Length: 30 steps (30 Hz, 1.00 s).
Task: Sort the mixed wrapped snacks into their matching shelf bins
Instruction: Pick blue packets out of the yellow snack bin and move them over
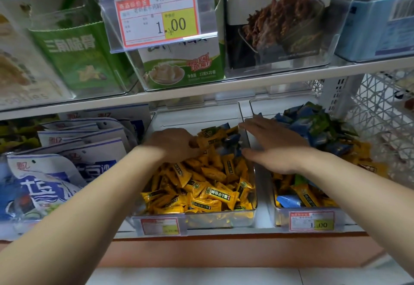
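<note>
Two clear bins stand side by side on the lower shelf. The middle bin is full of yellow wrapped snacks, with a few blue wrapped ones at its back. The right bin holds blue and green wrapped snacks at the back and yellow ones at the front. My left hand is in the middle bin, its curled fingers holding a yellow snack. My right hand lies spread, fingers straight, over the wall between the two bins.
Large blue-and-white bags fill the shelf to the left. A white lattice basket stands at the right. The upper shelf carries clear bins with green and dark boxes and a price tag. Price tags hang on both lower bins.
</note>
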Each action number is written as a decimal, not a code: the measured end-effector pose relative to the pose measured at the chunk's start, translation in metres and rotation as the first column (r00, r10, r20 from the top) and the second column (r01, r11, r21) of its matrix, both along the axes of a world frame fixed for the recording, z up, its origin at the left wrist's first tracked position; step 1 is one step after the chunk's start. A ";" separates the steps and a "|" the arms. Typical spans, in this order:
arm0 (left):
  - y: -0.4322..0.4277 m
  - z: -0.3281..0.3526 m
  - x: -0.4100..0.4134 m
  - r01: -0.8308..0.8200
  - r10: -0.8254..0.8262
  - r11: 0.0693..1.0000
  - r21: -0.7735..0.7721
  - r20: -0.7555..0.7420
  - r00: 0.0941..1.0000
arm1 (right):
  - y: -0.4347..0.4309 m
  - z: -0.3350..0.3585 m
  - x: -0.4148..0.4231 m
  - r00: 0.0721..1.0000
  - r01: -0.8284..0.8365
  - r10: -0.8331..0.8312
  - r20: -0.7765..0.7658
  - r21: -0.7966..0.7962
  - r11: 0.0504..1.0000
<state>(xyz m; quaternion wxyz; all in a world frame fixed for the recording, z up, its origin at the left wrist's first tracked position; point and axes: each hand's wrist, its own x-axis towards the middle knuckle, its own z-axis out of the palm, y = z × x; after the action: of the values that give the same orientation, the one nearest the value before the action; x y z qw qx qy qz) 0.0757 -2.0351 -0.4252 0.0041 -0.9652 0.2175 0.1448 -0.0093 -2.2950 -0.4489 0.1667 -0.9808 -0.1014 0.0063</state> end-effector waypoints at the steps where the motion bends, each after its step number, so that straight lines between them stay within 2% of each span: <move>1: 0.004 0.006 0.003 -0.036 0.037 0.997 0.075 -0.011 0.999 | 0.000 0.000 -0.001 1.000 0.007 -0.007 -0.009 0.002 1.000; 3: 0.008 0.014 0.010 -0.085 0.079 0.980 0.181 0.042 0.996 | 0.000 0.000 -0.001 1.000 0.016 -0.016 -0.025 0.004 1.000; 4: 0.005 0.015 0.012 -0.089 0.069 0.981 0.175 0.114 0.991 | 0.000 0.000 -0.001 1.000 0.013 -0.012 -0.027 0.003 1.000; 6: -0.012 0.008 0.013 -0.020 0.028 0.999 -0.041 0.217 0.976 | 0.001 -0.001 -0.001 1.000 -0.002 0.002 -0.019 0.006 1.000; 8: -0.037 -0.004 0.007 0.091 -0.057 0.954 -0.287 0.122 0.991 | 0.002 -0.002 0.000 1.000 -0.006 0.006 -0.015 0.007 1.000; 9: -0.045 -0.013 0.005 0.132 -0.125 0.943 -0.306 0.042 0.991 | 0.001 -0.001 0.000 1.000 -0.008 0.008 -0.015 0.009 1.000; 12: -0.040 -0.035 0.007 0.147 -0.162 0.971 -0.191 -0.067 0.985 | -0.001 -0.001 0.001 1.000 -0.020 0.020 -0.019 0.013 1.000; 16: -0.006 -0.035 0.019 0.084 -0.098 0.972 -0.218 -0.053 0.994 | -0.001 0.000 0.001 0.999 -0.023 0.024 -0.025 0.018 1.000; 22: -0.002 -0.001 0.021 0.000 0.004 0.997 0.082 -0.046 0.999 | 0.001 0.002 0.001 0.999 -0.023 0.023 -0.035 0.019 1.000; 23: -0.010 0.003 0.021 0.020 -0.019 0.998 0.059 -0.010 1.000 | 0.001 0.002 0.001 0.999 -0.020 0.021 -0.036 0.023 1.000; 26: -0.044 -0.002 0.013 0.143 -0.125 0.948 -0.285 0.080 0.989 | 0.001 0.001 0.001 0.999 -0.020 0.021 -0.030 0.030 0.999; 27: -0.053 -0.007 0.011 0.153 -0.142 0.928 -0.339 0.060 0.988 | 0.001 0.001 0.001 1.000 -0.019 0.020 -0.024 0.031 0.999; 30: -0.073 -0.028 0.010 0.091 -0.106 0.967 -0.239 -0.051 0.993 | 0.001 0.001 0.001 1.000 -0.020 0.020 -0.009 0.041 0.999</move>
<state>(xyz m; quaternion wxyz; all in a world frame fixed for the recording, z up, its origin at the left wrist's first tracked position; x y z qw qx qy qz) 0.0860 -2.1081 -0.4529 -0.1103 -0.9418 0.2809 0.1482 -0.0086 -2.2938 -0.4482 0.1870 -0.9761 -0.1106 0.0107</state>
